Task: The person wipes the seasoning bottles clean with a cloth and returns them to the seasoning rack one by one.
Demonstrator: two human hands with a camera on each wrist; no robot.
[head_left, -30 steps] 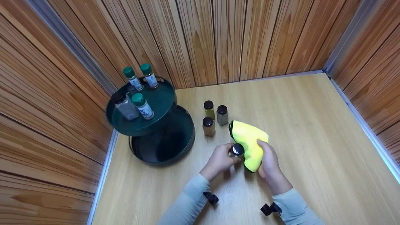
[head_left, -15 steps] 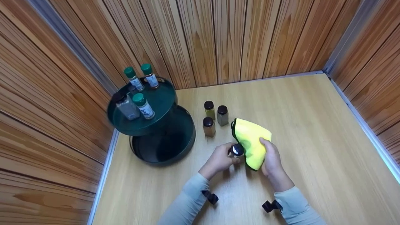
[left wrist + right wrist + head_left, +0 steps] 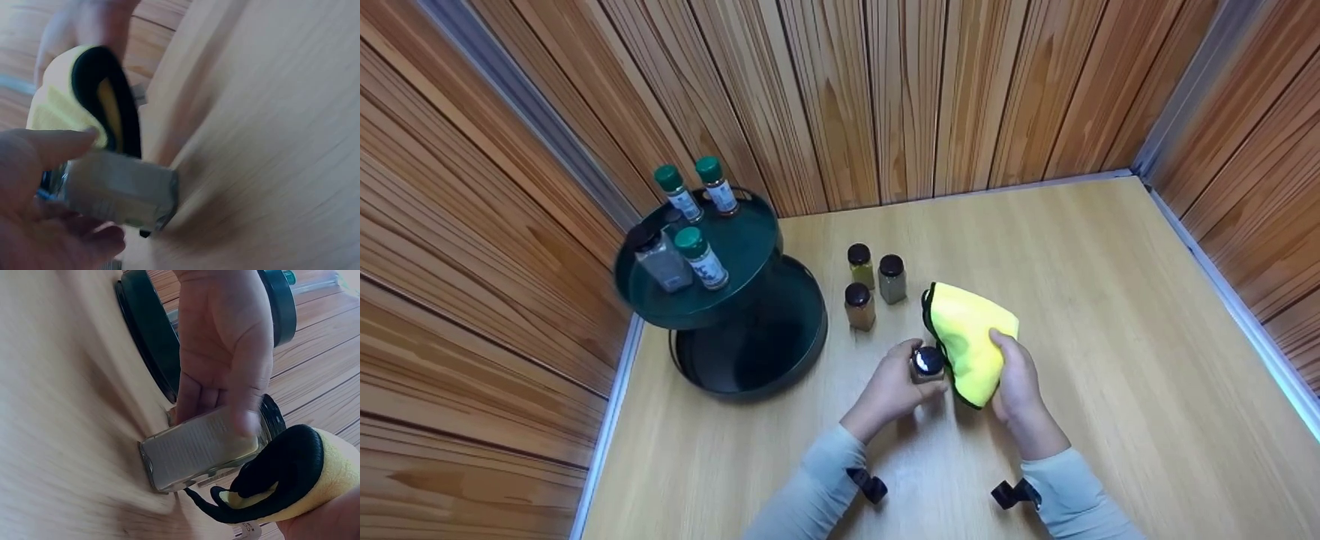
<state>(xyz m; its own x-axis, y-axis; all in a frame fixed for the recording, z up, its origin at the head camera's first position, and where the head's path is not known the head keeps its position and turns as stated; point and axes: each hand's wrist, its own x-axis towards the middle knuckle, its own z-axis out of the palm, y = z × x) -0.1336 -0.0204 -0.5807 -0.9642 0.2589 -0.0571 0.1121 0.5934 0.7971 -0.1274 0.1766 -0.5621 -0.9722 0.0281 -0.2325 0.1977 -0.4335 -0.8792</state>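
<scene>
My left hand point(image 3: 891, 390) pinches a square glass spice jar point(image 3: 928, 361) with a glossy black cap between thumb and fingers. In the right wrist view, the jar point(image 3: 197, 450) carries a pale label with blurred print, and its base is close to the tabletop; I cannot tell whether they touch. My right hand point(image 3: 1020, 390) grips a folded yellow cloth point(image 3: 971, 341) with black edging. The cloth's black edge is right beside the jar; contact is unclear. Past the hands stand several dark-capped jars: one yellow-green point(image 3: 860, 266), one grey point(image 3: 892, 280), one brown point(image 3: 859, 307).
On the left stands a dark green two-tier round tray point(image 3: 750, 259). Its upper tier bears several bottles, including a green-capped one point(image 3: 702, 259) and a larger dark-capped one point(image 3: 661, 259). Wood-panelled walls point(image 3: 907, 97) enclose the wooden tabletop point(image 3: 1072, 262) at the back and sides.
My right hand and the cloth have shifted a little to the right, away from the jar's cap. The jar stays in my left hand at nearly the same place.
</scene>
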